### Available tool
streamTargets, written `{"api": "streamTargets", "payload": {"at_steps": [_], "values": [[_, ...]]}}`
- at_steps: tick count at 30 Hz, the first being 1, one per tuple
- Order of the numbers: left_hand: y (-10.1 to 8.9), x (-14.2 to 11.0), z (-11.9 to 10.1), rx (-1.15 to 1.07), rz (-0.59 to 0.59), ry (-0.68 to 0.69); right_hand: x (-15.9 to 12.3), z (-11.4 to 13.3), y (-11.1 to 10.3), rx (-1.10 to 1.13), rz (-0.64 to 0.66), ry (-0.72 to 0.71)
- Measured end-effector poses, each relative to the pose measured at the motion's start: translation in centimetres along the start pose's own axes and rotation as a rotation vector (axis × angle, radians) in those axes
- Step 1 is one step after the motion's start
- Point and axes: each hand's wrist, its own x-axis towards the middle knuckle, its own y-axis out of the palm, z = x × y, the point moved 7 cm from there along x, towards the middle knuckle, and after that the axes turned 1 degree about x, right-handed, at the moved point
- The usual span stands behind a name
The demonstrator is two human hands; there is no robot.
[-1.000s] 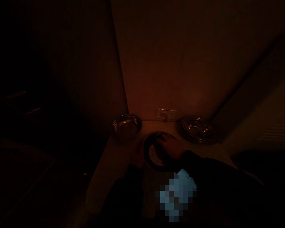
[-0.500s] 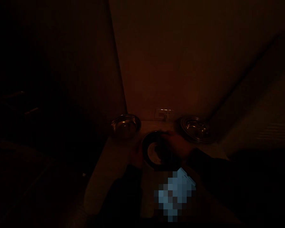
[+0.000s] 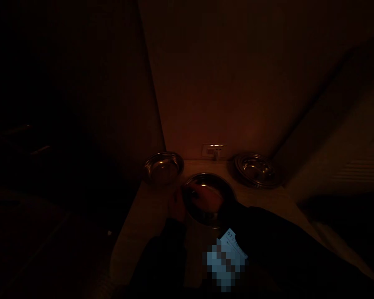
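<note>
The scene is very dark. A shiny round metal bowl (image 3: 203,216) stands in the middle of the wooden tabletop. My left hand (image 3: 176,203) is at its left side, fingers closed at the rim. Across the inside of the bowl reaches my right hand (image 3: 207,198), its fingers bent near the left inner wall. Something dark seems to be under those fingers, but I cannot make out what it is. Both forearms are in dark sleeves.
Another metal bowl (image 3: 163,168) stands at the back left, and a stack of metal bowls (image 3: 256,171) at the back right. A wall socket with a plug (image 3: 215,150) is behind the table (image 3: 149,224). A lit, blurred screen (image 3: 227,259) shows below my right forearm.
My right hand has moved from the bowl's far right rim across its inside to the left wall. My left hand stays at the left rim.
</note>
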Motion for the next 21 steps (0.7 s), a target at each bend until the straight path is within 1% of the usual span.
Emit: {"api": "streamTargets", "payload": {"at_steps": [2, 4, 5, 7, 9, 11, 14, 16, 18, 21], "values": [[0.1, -0.1, 0.0, -0.02, 0.011, -0.02, -1.2, 0.2, 0.0, -0.005, 0.114, -0.074], [0.4, -0.2, -0.2, -0.058, 0.055, 0.019, -2.4, 0.1, -0.2, -0.036, 0.224, -0.137], [0.6, -0.2, -0.3, -0.072, 0.08, 0.045, -2.8, -0.2, -0.5, -0.066, 0.252, -0.155], [0.9, -0.1, -0.3, -0.072, 0.103, 0.084, -3.0, -0.9, -1.5, -0.153, 0.219, -0.146], [1.0, 0.0, -0.2, -0.054, 0.093, 0.108, -2.5, -1.5, -2.2, -0.248, 0.158, -0.126], [1.0, 0.2, 0.0, -0.055, 0.081, 0.112, -1.8, -2.0, -2.3, -0.319, 0.144, -0.122], [1.1, 0.3, -0.2, -0.059, 0.113, 0.134, -1.2, -3.0, -2.0, -0.378, 0.166, -0.094], [1.0, 0.1, -0.4, -0.038, 0.113, 0.132, -1.5, -3.9, -2.0, -0.394, 0.171, -0.037], [0.9, -0.1, -0.5, -0.011, 0.088, 0.108, -2.6, -4.6, -2.1, -0.381, 0.184, 0.028], [0.8, -0.4, -0.5, -0.012, 0.049, 0.064, -4.3, -4.2, -1.7, -0.285, 0.199, 0.081]]}}
